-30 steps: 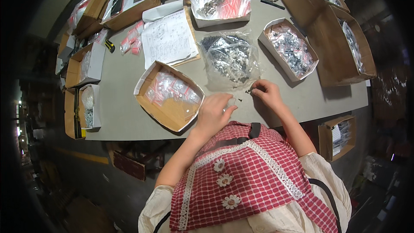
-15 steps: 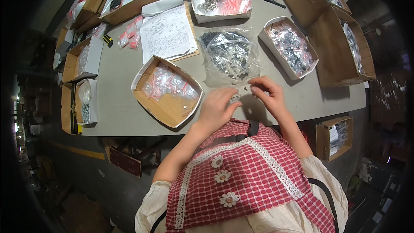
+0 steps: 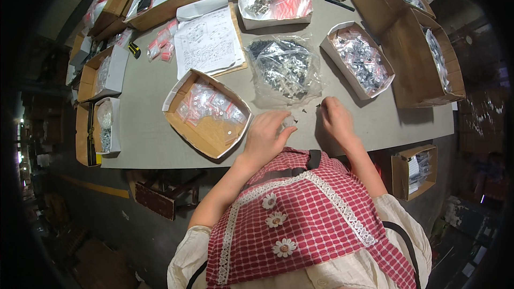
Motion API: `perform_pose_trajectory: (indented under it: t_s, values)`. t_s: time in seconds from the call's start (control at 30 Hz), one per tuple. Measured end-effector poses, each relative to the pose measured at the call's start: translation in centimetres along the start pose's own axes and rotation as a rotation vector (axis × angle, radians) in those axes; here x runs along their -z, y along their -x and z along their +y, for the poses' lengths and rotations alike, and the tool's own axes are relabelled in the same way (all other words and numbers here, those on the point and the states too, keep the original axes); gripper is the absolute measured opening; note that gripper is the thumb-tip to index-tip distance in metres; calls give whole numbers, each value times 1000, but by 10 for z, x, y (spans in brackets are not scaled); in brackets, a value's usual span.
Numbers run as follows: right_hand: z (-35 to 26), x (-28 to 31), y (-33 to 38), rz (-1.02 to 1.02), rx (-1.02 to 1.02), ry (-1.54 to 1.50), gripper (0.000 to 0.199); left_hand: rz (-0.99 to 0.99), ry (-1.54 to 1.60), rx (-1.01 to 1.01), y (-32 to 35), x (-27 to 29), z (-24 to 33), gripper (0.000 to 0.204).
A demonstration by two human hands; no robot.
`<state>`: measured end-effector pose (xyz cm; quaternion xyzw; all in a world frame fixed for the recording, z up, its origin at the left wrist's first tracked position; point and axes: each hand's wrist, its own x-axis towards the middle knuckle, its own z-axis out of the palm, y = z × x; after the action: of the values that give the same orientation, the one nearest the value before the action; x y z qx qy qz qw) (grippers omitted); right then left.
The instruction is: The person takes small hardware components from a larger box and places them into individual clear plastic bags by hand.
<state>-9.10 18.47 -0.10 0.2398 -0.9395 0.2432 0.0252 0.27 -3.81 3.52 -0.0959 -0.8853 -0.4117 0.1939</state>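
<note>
Our left hand (image 3: pixel 269 131) clamped on small clear bag (image 3: pixel 289 121) over worktop (image 3: pixel 143 112); right hand (image 3: pixel 337 120) bunched, grip unclear, near loose dark piece (image 3: pixel 304 110). We'd best steady bag, pinch pieces singly.

A small clear bag (image 3: pixel 289 122) is held by the left hand (image 3: pixel 266 130). From that hand, the right hand (image 3: pixel 336 120) is seen at three o'clock, a larger bag of dark screws (image 3: pixel 286 69) at one, a cardboard tray (image 3: pixel 211 135) at ten.
</note>
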Motion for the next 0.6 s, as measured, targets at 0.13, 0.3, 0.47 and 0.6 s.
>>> perform_pose_trajectory:
  t_s: [0.13, 0.3, 0.47, 0.6]
  values:
    - [3, 2, -7, -36, 150, 110, 12, 7, 12, 0, 0, -1, -1, 32]
    - [-2, -3, -10, -40, 144, -109, 12, -15, 13, -16, -2, -2, -1, 33]
    - [-60, 39, -12, 3, 337, -611, 16, -24, 8, -25, 0, -1, 1, 35]
    - [-73, 40, -12, 14, 386, -590, 19, -24, -34, -20, 1, 0, -1, 36]
